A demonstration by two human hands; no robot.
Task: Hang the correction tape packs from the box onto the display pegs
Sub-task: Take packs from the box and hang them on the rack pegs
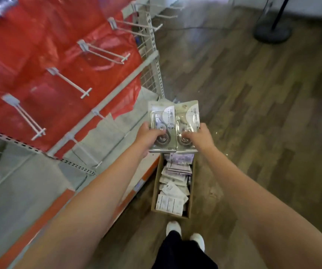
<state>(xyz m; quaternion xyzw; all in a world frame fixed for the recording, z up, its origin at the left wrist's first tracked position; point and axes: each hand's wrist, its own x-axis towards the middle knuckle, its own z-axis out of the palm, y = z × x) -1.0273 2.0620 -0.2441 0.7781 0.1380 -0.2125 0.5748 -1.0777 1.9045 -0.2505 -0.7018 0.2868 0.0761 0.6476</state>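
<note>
Both hands, left (150,135) and right (199,137), each pinch one upright correction tape pack (162,121), pegs (105,52) up-left.

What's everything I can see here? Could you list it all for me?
packs: two held, clear and white, above the box; more inside it
box: one, brown, on the floor
pegs: several, white, bare, on the red backing
shelf: one, grey with orange edge, left
floor: wood-look, brown
stand: one, black base, top right
shoes: two, white, bottom
left hand: grips the left pack
right hand: grips the right pack
</note>
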